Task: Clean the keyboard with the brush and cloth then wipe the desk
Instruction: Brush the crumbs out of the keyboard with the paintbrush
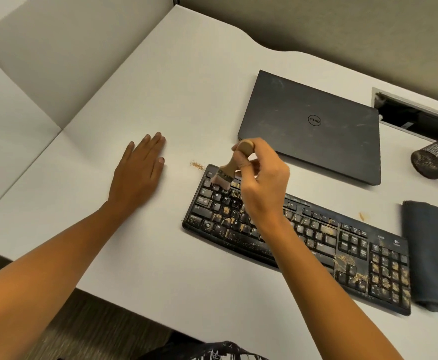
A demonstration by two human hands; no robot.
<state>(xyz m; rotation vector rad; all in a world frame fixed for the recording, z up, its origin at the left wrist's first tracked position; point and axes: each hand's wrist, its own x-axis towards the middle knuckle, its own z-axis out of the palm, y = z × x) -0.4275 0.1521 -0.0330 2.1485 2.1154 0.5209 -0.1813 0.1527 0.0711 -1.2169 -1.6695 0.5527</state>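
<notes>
Patterned dark clothing point(220, 350) shows at the near edge, and two bare forearms reach out from it over the white desk point(173, 87). The left hand point(140, 172) lies flat on the desk, palm down with fingers straight and together, holding nothing, well to the left of the keyboard point(355, 255). The right hand point(262, 185) pinches the wooden handle of a small brush point(232, 164) between thumb and curled fingers, and the pale bristles touch the keys at the keyboard's far left corner. The black keyboard lies at a slant across the desk, speckled with tan crumbs over its keys and number pad. A small heap of crumbs point(196, 165) sits on the desk just beyond that far left corner. A folded dark grey cloth point(430, 255) lies just beside the keyboard's right end, with a tan smear point(362, 216) on the desk close by. Farther back rests a closed black Dell laptop point(311, 126). To its right a black mesh cup point(433, 162) lies tipped on its side near an open cable slot point(415, 113).
</notes>
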